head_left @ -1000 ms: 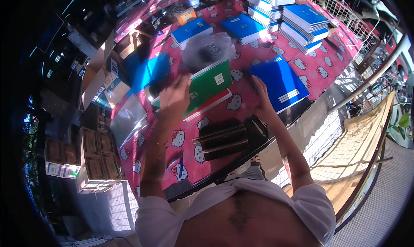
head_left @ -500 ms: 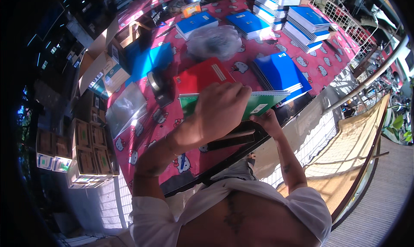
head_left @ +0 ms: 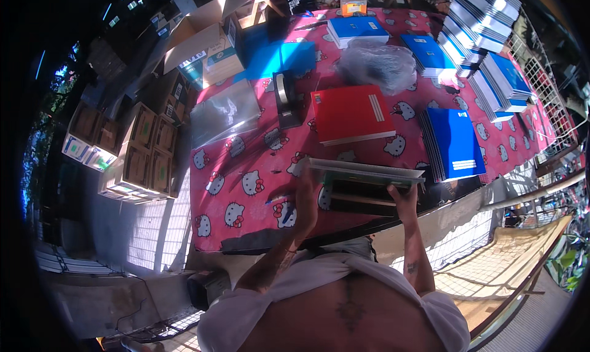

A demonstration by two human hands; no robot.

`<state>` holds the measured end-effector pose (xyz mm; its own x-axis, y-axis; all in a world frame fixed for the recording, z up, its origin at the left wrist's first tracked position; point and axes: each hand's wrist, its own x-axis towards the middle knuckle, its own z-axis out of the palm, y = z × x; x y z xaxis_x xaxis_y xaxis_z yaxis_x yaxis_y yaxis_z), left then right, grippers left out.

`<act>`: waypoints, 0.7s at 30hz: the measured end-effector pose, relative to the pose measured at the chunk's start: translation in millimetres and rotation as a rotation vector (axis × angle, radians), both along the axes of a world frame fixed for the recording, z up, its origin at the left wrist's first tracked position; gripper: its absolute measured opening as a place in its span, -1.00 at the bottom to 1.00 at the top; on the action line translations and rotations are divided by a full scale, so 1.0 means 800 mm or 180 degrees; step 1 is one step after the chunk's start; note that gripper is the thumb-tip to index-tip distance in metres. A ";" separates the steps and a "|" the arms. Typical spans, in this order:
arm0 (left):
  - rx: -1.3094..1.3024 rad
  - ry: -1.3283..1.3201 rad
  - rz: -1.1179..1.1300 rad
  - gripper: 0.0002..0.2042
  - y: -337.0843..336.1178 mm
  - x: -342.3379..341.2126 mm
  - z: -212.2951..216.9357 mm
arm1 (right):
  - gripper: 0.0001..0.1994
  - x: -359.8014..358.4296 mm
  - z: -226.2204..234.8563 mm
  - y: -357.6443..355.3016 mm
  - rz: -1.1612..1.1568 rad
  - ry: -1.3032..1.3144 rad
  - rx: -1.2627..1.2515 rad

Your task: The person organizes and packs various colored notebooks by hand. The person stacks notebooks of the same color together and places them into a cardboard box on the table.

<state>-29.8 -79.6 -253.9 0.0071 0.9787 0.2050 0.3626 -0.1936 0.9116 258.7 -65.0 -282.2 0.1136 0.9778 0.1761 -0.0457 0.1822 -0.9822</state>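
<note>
Both hands are raised over the near edge of the table (head_left: 246, 229), which is covered by a pink cloth with a cartoon-cat print; between them they hold a green notebook (head_left: 365, 172), seen almost edge-on and roughly level, its pale page edge facing the camera. The left hand (head_left: 305, 195) grips the notebook's left end, fingers closed round it; the right hand (head_left: 405, 198) holds the right end from beneath, fingers curled up against the underside, thumb at the edge. Under the notebook, at the table's near edge, lies a dark flat item (head_left: 362, 198); its kind cannot be told.

Beyond the notebook a red book (head_left: 350, 113) lies flat on the cloth; a blue stack (head_left: 453, 144) lies to its right, near the right hand but apart from it. A tape dispenser (head_left: 284, 97) stands just left of the red book; a clear plastic sleeve (head_left: 224, 113) lies further left. A crumpled plastic bag (head_left: 376, 63) sits behind the red book; more blue books (head_left: 356, 29) lie at the far side, and tall piles (head_left: 491, 38) rise at the far right. Cardboard boxes (head_left: 141, 146) are stacked on the ground left of the table; an open carton (head_left: 206, 47) stands beyond them.
</note>
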 end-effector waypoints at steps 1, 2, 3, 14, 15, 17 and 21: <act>-0.0322 -0.0426 -0.0154 -0.45 0.005 -0.008 -0.029 | -0.23 0.003 -0.005 0.004 -0.0059 -0.0149 -0.0077; -0.0281 -0.0351 -0.0151 -0.46 0.016 -0.022 -0.049 | -0.23 0.006 0.008 0.010 -0.0146 -0.0294 0.0125; 0.0059 0.0189 0.0029 -0.47 0.038 -0.038 -0.059 | -0.21 0.024 -0.006 0.014 -0.0101 0.0024 -0.0245; 0.1079 0.2766 0.1296 -0.66 0.138 -0.215 -0.055 | -0.50 -0.144 0.201 -0.004 0.0194 -0.3456 0.2310; 0.1114 0.2735 0.1214 -0.66 0.136 -0.186 -0.025 | -0.59 -0.153 0.185 0.011 0.0256 -0.3512 0.2309; 0.1122 0.2468 0.1298 -0.70 0.105 -0.129 0.052 | -0.67 -0.151 0.155 0.036 0.0380 -0.3486 0.1804; 0.0259 0.0722 0.0467 -0.74 0.028 -0.077 0.098 | -0.85 -0.164 0.155 0.056 0.0388 -0.3064 0.1970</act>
<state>-91.4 -57.1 -175.7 -0.0789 0.9530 0.2925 0.5852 -0.1932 0.7875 127.2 -20.0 -157.9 -0.4178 0.6889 0.5923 0.6243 0.6914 -0.3636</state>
